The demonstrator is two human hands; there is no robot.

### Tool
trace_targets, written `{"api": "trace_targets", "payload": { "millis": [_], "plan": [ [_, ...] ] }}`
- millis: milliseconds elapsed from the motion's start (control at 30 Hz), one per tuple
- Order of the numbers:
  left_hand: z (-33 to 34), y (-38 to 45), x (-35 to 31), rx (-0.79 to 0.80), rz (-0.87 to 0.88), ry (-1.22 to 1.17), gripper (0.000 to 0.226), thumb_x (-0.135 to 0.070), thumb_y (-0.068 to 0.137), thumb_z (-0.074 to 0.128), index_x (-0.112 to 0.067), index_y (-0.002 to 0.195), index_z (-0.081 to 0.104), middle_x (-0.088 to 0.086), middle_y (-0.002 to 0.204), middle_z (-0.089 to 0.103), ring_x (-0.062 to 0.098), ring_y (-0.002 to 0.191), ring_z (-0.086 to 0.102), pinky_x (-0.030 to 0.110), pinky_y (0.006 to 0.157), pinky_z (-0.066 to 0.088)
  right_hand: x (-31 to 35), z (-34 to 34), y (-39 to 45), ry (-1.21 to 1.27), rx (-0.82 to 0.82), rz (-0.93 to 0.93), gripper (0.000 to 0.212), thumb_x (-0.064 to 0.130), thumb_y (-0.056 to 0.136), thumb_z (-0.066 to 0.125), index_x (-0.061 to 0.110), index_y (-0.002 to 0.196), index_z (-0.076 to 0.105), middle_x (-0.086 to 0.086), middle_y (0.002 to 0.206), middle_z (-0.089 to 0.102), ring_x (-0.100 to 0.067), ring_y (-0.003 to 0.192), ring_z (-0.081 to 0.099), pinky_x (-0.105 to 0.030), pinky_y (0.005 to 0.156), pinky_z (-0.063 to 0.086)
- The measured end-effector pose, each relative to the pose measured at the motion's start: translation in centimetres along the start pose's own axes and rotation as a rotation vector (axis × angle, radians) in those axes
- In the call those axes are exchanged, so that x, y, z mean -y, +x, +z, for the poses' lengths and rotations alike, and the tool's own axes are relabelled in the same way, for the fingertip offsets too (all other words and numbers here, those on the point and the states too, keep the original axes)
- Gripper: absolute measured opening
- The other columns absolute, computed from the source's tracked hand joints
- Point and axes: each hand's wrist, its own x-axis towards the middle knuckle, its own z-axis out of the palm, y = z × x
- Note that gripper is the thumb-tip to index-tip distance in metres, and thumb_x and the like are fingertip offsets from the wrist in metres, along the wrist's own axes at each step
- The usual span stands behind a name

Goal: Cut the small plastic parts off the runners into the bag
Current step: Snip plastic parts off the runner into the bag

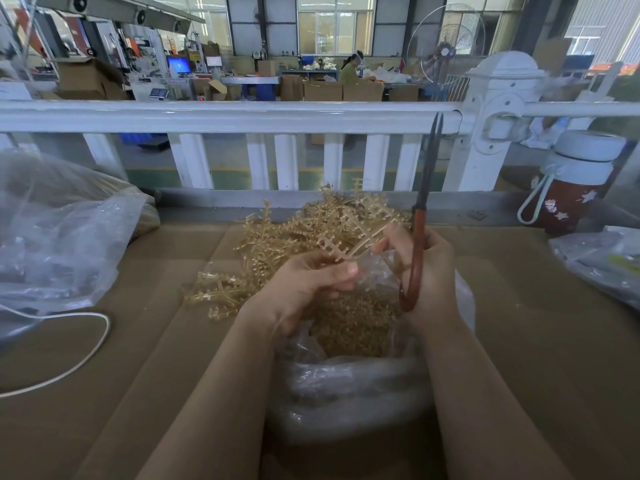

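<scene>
Left hand (304, 285) pinches a runner (349, 251) by its near end, stem slanting up and away to the right over the open bag (346, 386). Right hand (429, 271) grips the scissors (420, 216), blades nearly together, pointing straight up, just right of the runner. Cut parts (353, 327) fill the bag below; uncut runner pile (294, 233) on the surface (519, 341) behind. Blades must tilt left onto the stem.

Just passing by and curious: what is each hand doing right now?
Left hand: pinching a runner over the bag.
Right hand: gripping the scissors, blades pointing up.
</scene>
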Motion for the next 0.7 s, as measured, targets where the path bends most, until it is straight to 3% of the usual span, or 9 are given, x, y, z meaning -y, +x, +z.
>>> {"api": "trace_targets", "payload": {
  "millis": [67, 200, 300, 367, 467, 567, 700],
  "plan": [
    [0.2, -0.1, 0.1, 0.050, 0.005, 0.117, 0.046, -0.030, 0.058, 0.084, -0.010, 0.098, 0.074, 0.004, 0.096, 0.077, 0.012, 0.084, 0.068, 0.021, 0.073, 0.051, 0.0, 0.0, 0.0, 0.017, 0.004, -0.008, 0.026, 0.020, 0.099, 0.064, -0.002, 0.084, 0.066, 0.005, 0.061, 0.063, -0.006, 0.048, 0.058, -0.020, 0.048, 0.049],
    [0.5, -0.1, 0.2, 0.065, 0.063, 0.104, 0.019, -0.023, 0.070, 0.078, -0.012, 0.086, 0.077, 0.008, 0.093, 0.077, 0.013, 0.079, 0.069, 0.020, 0.071, 0.053, 0.0, 0.0, 0.1, -0.037, 0.008, -0.001, 0.028, 0.024, 0.096, 0.068, -0.002, 0.086, 0.067, 0.005, 0.063, 0.066, -0.008, 0.053, 0.062, -0.020, 0.053, 0.051],
    [0.4, 0.0, 0.0, -0.021, 0.099, -0.067, 0.010, -0.018, 0.077, 0.072, -0.010, 0.084, 0.072, 0.014, 0.093, 0.076, 0.019, 0.078, 0.072, 0.027, 0.075, 0.058, 0.2, 0.5, 0.2, -0.101, -0.045, 0.049, 0.039, 0.045, 0.078, 0.076, 0.008, 0.087, 0.072, 0.001, 0.073, 0.073, -0.017, 0.068, 0.070, -0.028, 0.065, 0.055],
    [0.4, 0.2, -0.1, -0.098, 0.152, -0.180, 0.005, -0.015, 0.081, 0.069, -0.010, 0.079, 0.072, 0.015, 0.086, 0.075, 0.020, 0.073, 0.073, 0.028, 0.069, 0.059, 0.0, 0.7, 0.4, -0.226, -0.097, 0.057, 0.045, 0.056, 0.069, 0.076, 0.015, 0.088, 0.074, 0.005, 0.074, 0.073, -0.014, 0.073, 0.070, -0.030, 0.071, 0.056],
    [0.3, 0.6, 0.1, -0.232, 0.229, -0.210, 0.011, -0.006, 0.093, 0.062, -0.007, 0.082, 0.066, 0.011, 0.080, 0.074, 0.020, 0.071, 0.072, 0.027, 0.066, 0.057, -0.5, 0.8, 0.7, -0.332, -0.120, 0.044, 0.036, 0.047, 0.075, 0.084, 0.019, 0.095, 0.074, 0.009, 0.080, 0.074, -0.011, 0.083, 0.070, -0.031, 0.081, 0.055],
    [0.2, 0.8, 0.2, -0.348, 0.259, -0.244, 0.007, -0.003, 0.094, 0.062, -0.007, 0.089, 0.058, 0.010, 0.077, 0.074, 0.020, 0.071, 0.072, 0.025, 0.063, 0.057, -0.9, 0.7, 0.6, -0.413, -0.066, 0.016, 0.042, 0.061, 0.069, 0.080, 0.029, 0.096, 0.071, 0.021, 0.083, 0.072, 0.003, 0.083, 0.066, -0.023, 0.076, 0.047],
    [-0.1, 1.0, 0.1, -0.425, 0.270, -0.287, 0.013, -0.004, 0.093, 0.063, -0.012, 0.083, 0.059, 0.006, 0.073, 0.072, 0.015, 0.066, 0.069, 0.023, 0.062, 0.056, -0.9, 0.8, 0.2, -0.598, 0.049, -0.002, 0.049, 0.082, 0.058, 0.068, 0.044, 0.088, 0.062, 0.040, 0.086, 0.063, 0.017, 0.085, 0.058, -0.020, 0.068, 0.042]
  ]
}}
